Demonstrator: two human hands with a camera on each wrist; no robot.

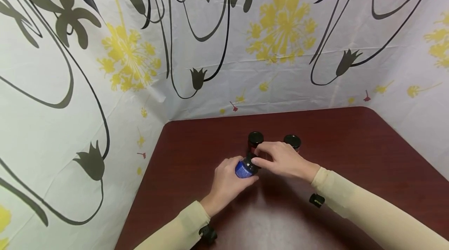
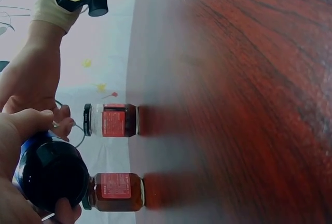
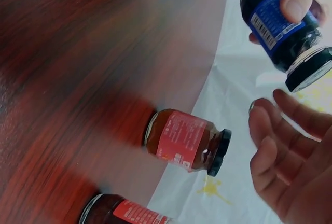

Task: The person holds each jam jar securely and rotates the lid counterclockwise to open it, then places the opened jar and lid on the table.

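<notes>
My left hand (image 1: pixel 227 179) grips a glass jar with a blue label (image 1: pixel 243 169) around its body, thumb across the label. The jar is held tilted above the table, its black lid (image 3: pixel 310 71) towards my right hand. In the left wrist view its dark base (image 2: pixel 54 175) faces the camera. Close by the lid is my right hand (image 3: pixel 293 167), fingers loosely bent, a small gap showing between fingertips and lid in the right wrist view. Two red-labelled jars with dark lids, one (image 3: pixel 179 141) and another (image 3: pixel 124 211), stand upright on the table just beyond my hands.
The dark red-brown wooden table (image 1: pixel 203 137) has a glossy surface. A white cloth with flower prints (image 1: pixel 224 47) hangs behind the far edge and along the sides. Black wrist cameras sit on both sleeves, one of them on the left cuff (image 1: pixel 208 234).
</notes>
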